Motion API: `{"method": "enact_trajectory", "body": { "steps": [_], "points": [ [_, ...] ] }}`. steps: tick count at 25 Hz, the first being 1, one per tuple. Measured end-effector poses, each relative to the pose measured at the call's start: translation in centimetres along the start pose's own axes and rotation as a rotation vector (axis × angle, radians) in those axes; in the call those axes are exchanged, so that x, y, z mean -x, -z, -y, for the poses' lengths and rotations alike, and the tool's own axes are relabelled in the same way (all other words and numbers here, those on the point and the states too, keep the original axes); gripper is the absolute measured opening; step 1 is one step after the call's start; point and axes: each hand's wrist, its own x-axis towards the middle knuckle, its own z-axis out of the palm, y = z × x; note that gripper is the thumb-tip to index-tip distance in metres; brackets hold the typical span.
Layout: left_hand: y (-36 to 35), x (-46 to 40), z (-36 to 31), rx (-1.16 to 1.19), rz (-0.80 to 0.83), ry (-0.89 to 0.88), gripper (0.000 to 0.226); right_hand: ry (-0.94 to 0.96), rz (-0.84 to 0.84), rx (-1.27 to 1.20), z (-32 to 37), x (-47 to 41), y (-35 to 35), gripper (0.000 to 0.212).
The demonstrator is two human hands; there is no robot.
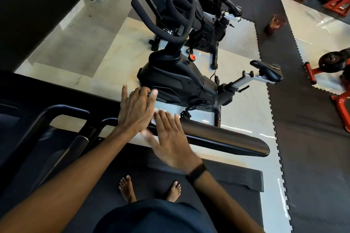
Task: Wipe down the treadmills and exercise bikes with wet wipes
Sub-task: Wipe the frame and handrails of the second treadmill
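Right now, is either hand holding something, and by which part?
A white wet wipe shows only as a sliver between the two flat hands, left hand and blurred right hand, over the black padded treadmill handrail; the hold cannot be told.

Tiled floor [106, 66] under exercise bikes [181, 79]

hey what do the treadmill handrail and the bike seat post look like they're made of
Treadmill handrail: looks like smooth black vinyl or rubber padding, judging by its soft sheen. Bike seat post: seems bare brushed metal, probably aluminium or steel, silver-grey against the black frame.
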Motion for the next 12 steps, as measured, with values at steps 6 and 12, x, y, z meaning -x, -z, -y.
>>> {"method": "enact_trajectory", "body": {
  "steps": [6,12],
  "points": [
    [-0.3,0.1,-0.1,-0.095,0.072,-0.084,0.073,-0.284,-0.295,0.059,-14.9,13.0,-1.8,0.072],
    [-0.1,0.2,-0.3,-0.109,0.107,-0.126,0.078,-0.678,-0.452,-0.094,-15.7,11.5,-2.4,0.087]
  ]
}}
